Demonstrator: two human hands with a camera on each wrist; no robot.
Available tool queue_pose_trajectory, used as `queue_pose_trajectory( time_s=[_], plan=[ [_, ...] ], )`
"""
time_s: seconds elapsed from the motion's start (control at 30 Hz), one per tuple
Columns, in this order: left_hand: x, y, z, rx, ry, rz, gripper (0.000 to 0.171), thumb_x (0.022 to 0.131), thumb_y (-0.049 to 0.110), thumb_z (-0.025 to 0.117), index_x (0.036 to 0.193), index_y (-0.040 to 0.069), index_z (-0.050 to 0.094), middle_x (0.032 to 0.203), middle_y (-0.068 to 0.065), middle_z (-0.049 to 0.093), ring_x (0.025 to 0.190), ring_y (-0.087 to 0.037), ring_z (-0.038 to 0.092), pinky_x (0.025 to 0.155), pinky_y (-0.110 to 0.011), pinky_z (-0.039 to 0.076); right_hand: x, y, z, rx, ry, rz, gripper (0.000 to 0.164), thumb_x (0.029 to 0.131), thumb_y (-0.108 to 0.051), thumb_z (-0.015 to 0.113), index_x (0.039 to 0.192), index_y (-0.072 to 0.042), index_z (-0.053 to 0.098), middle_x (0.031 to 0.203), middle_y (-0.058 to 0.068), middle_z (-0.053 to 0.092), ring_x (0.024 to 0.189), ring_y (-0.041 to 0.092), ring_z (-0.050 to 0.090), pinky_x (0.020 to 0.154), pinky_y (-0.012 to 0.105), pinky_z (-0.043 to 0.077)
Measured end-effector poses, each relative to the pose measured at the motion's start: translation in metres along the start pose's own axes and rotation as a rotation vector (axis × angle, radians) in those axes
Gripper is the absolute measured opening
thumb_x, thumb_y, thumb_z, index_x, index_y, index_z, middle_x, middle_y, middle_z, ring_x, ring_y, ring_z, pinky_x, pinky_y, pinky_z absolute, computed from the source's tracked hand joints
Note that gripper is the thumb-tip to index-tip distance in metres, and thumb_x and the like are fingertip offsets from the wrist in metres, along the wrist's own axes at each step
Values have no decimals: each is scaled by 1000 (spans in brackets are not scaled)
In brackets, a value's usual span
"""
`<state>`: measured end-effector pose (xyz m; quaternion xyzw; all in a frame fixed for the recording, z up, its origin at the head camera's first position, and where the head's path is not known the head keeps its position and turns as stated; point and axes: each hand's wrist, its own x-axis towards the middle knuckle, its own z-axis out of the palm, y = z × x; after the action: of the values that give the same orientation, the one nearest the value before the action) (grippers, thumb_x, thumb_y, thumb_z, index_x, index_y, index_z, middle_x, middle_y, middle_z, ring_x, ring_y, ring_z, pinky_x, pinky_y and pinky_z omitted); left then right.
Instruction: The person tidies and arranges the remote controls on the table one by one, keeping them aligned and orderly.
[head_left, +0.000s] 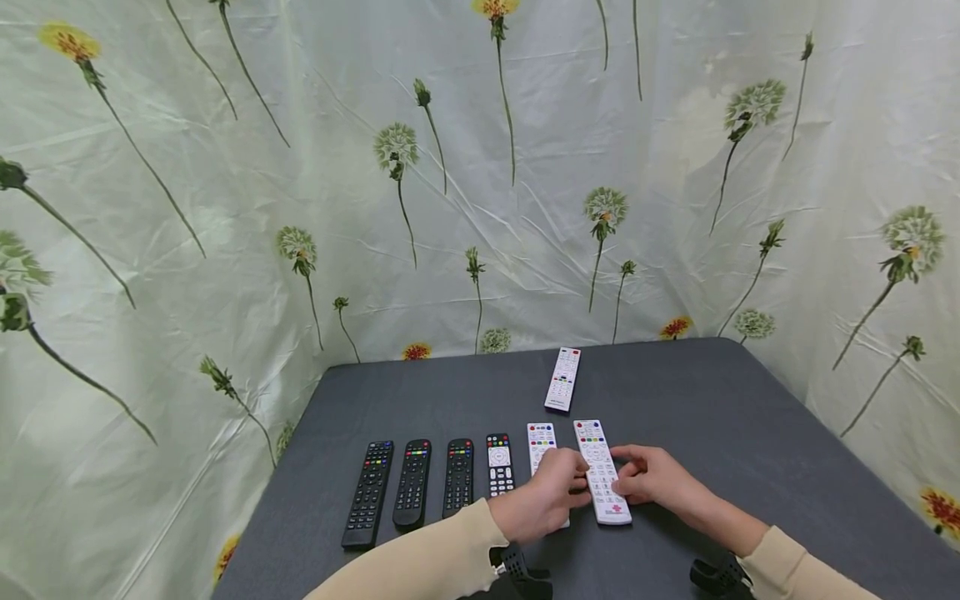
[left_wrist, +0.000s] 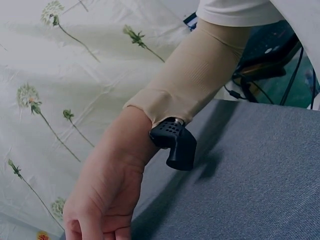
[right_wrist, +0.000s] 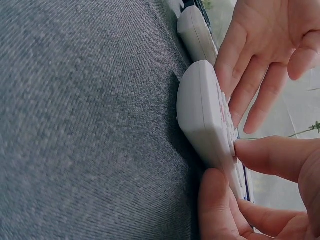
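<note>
A white remote control (head_left: 600,471) lies face up on the dark table between my two hands. My right hand (head_left: 651,477) holds it at its right edge, the thumb on the buttons and a finger against the side, as the right wrist view shows. At its left edge is my left hand (head_left: 551,493), fingers fairly straight; in the right wrist view, the same hand (right_wrist: 270,50) has its fingertips close to the remote, contact unclear. Beneath the left hand, another white remote (head_left: 541,435) is partly covered. The left wrist view shows the left hand (left_wrist: 107,192) cut off at the fingers.
Left of the hands stand several black remotes in a row: one (head_left: 367,493), a rounder one (head_left: 412,485), another (head_left: 458,475), and one with white buttons (head_left: 499,462). A further white remote (head_left: 564,379) lies near the back edge of the grey table (head_left: 442,392). A flowered curtain hangs behind.
</note>
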<state>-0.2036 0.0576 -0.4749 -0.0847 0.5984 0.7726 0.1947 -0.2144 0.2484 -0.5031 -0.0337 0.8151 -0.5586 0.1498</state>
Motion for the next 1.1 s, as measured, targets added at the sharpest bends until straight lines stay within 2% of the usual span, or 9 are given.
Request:
queue_pose_trajectory(
  time_s=[0.27, 0.5, 0.73, 1.1],
  plan=[
    [0, -2, -1, -25, -20, 4, 34, 80, -2, 48, 113, -9, 48, 109, -24, 50, 103, -37, 49, 92, -57, 50, -1, 0, -1, 1, 0, 2, 67, 83, -4, 78, 140, 13, 46, 88, 12, 63, 78, 23, 64, 70, 37, 59],
    [0, -5, -1, -36, -18, 6, 16, 79, 0, 47, 95, -2, 51, 109, -26, 54, 105, -38, 52, 91, -56, 52, 0, 3, -1, -4, 6, 9, 68, 83, -5, 78, 140, 13, 45, 89, 12, 62, 78, 23, 64, 70, 37, 59],
    [2, -6, -1, -40, -10, 10, 10, 79, 0, 47, 89, 2, 50, 108, -26, 53, 103, -38, 51, 90, -57, 52, 1, 5, -2, -5, 1, 4, 68, 84, -4, 78, 140, 13, 44, 90, 12, 62, 79, 23, 64, 70, 36, 59],
    [1, -7, -3, -16, -8, 16, 17, 78, 0, 48, 95, 0, 52, 105, -22, 53, 98, -35, 51, 89, -53, 52, -2, 2, -1, -11, -3, 5, 68, 84, -6, 78, 140, 13, 45, 89, 12, 63, 80, 23, 64, 72, 37, 59]
  ],
)
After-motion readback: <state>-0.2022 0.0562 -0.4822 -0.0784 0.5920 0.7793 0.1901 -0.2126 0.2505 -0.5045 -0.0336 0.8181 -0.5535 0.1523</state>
